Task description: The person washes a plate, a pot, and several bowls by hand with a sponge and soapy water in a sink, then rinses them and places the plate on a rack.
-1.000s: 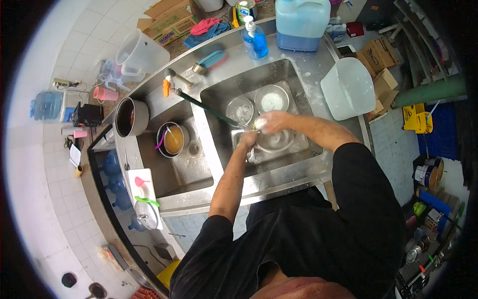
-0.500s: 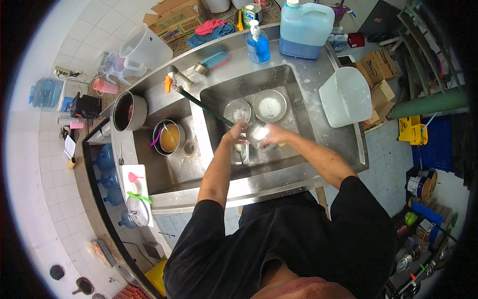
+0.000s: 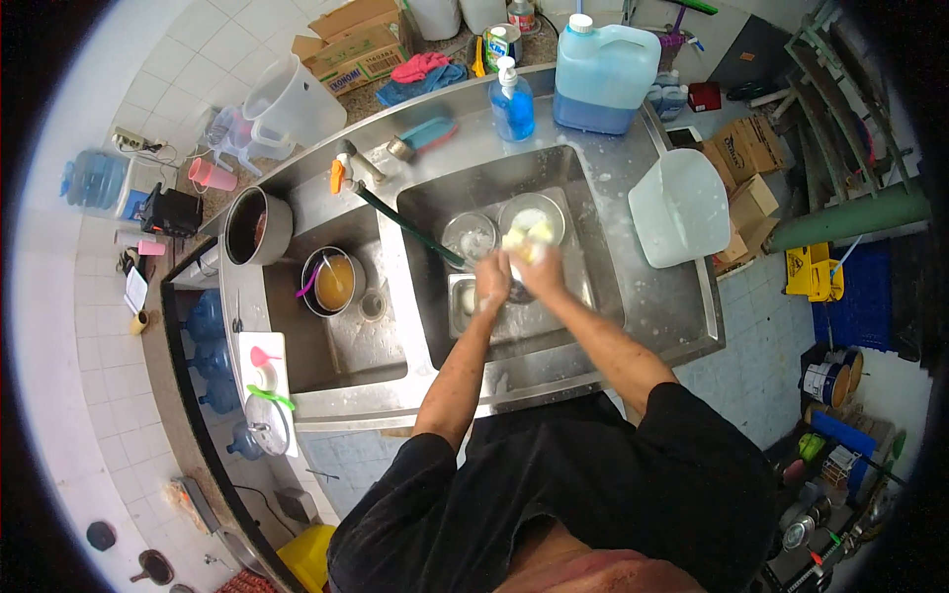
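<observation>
Both my hands are close together over the right basin of the steel sink (image 3: 603,247). My right hand (image 3: 540,271) is closed on a foamy pale-yellow sponge (image 3: 516,239), blurred by motion. My left hand (image 3: 491,281) is beside it, fingers curled in; whatever they grip is hidden. Beyond the hands are two round metal bowls: one (image 3: 469,237) with suds at left, the other (image 3: 547,210) with white foam at right, partly covered by the sponge. A rectangular metal pan (image 3: 461,308) lies left of my left wrist. Something dark under the hands is mostly hidden.
A green hose (image 3: 407,217) runs from the orange-handled tap (image 3: 338,176) into the right basin. In the left basin stands a pot (image 3: 336,281) of yellowish liquid. A soap bottle (image 3: 512,104), a blue-liquid jug (image 3: 605,79) and a translucent tub (image 3: 677,210) line the rim.
My hands have come together from apart. The pale-yellow sponge now shows beyond my right hand, over the right-hand bowl. The view has shifted slightly.
</observation>
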`<state>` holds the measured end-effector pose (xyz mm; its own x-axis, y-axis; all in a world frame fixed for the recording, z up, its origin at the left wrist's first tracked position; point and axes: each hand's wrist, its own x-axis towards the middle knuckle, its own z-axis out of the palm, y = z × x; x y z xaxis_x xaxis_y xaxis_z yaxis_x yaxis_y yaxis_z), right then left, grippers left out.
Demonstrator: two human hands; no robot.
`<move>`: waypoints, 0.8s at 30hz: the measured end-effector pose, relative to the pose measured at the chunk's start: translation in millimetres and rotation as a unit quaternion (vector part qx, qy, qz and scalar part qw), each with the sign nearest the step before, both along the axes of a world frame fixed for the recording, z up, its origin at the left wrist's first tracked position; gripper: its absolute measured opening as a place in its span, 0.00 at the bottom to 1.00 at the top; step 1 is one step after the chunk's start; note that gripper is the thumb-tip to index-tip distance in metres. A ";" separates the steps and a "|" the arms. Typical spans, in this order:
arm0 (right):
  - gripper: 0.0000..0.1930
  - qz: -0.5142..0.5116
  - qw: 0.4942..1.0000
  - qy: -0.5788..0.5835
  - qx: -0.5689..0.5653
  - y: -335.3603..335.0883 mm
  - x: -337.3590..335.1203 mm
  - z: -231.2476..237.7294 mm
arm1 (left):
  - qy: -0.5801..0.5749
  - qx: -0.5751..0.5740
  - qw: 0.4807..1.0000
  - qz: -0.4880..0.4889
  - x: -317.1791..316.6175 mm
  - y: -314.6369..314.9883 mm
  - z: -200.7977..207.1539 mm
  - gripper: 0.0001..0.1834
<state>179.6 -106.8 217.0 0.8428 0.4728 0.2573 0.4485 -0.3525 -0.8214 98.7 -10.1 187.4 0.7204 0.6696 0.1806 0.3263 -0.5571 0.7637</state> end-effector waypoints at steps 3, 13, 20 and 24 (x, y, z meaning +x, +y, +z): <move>0.19 0.003 1.000 0.031 0.000 -4.2 8.9 -4.1 | 0.017 0.050 0.998 -0.028 2.7 -4.8 6.8 0.19; 0.18 -0.098 0.952 0.288 -0.039 8.3 63.3 -39.1 | 0.082 -0.079 0.993 0.025 33.1 -18.3 -5.0 0.26; 0.10 0.114 0.971 -0.199 0.065 -35.2 -13.7 -6.7 | -0.197 -0.701 0.653 0.207 21.8 14.7 -21.2 0.23; 0.14 -0.045 0.997 0.045 -0.031 -6.8 15.3 14.7 | -0.194 -0.654 0.663 0.307 22.1 -15.0 -26.2 0.22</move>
<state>194.9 -113.6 231.7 0.9011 0.4064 0.1512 0.3381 -0.4402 -0.8318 120.8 -25.1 161.2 0.3095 0.5816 -0.7523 -0.1773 0.8126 0.5552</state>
